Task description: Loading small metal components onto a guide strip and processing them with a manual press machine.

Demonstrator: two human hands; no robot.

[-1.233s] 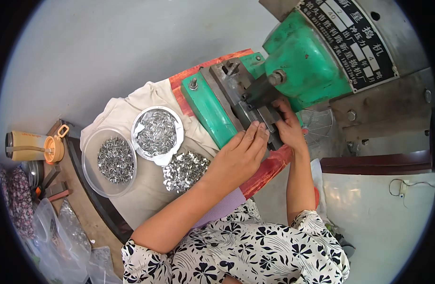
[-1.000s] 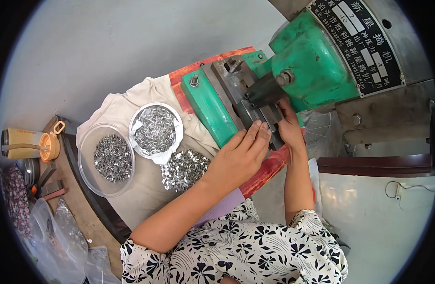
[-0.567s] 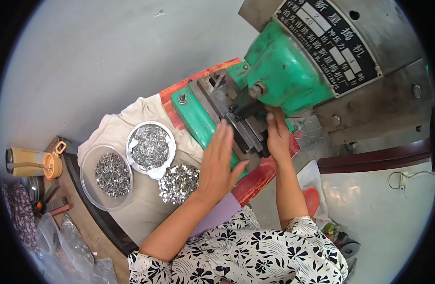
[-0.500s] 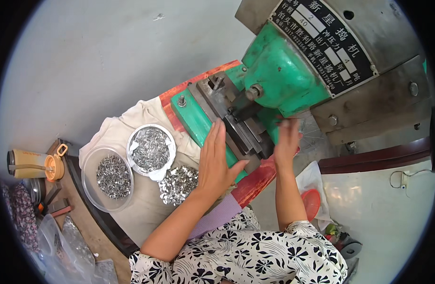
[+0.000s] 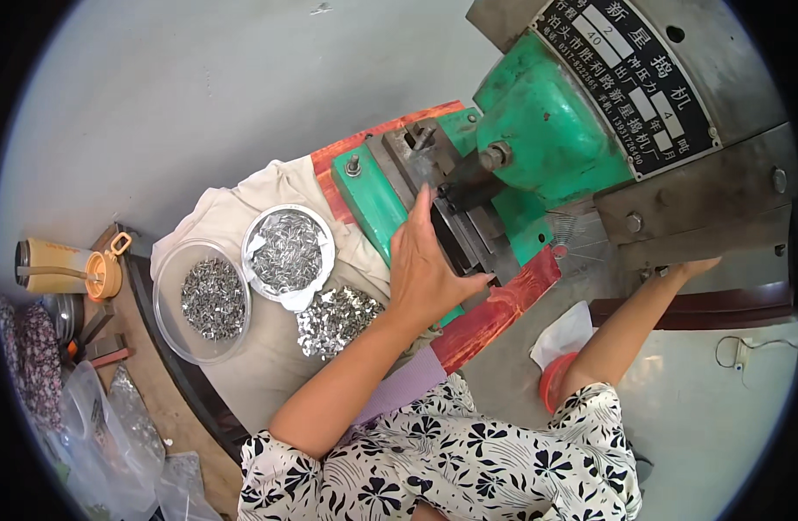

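My left hand [image 5: 421,273] rests at the near left side of a green punch press [image 5: 547,130], its fingers stretched out and thumb apart, with nothing seen in it. The fingertips come close to the dark steel die block [image 5: 458,239] on the press bed; whether they touch it I cannot tell. My right hand [image 5: 696,266] reaches far out to the right, under the steel side of the press. Its fingers are mostly hidden behind the machine. A thin coil spring [image 5: 562,230] shows beside the press bed.
Left of the press, on a beige cloth [image 5: 221,204], stand a clear round tub [image 5: 158,304] and a white bowl [image 5: 329,246] of small metal pieces, beside a heap of shiny scraps [image 5: 338,321]. A bottle [image 5: 56,267] and plastic bags [image 5: 104,434] lie far left. A red basin [image 5: 551,382] sits below right.
My right hand has moved away from the press bed, out to the right. My left hand stays by the die block, its thumb still apart. The whole view has shifted slightly.
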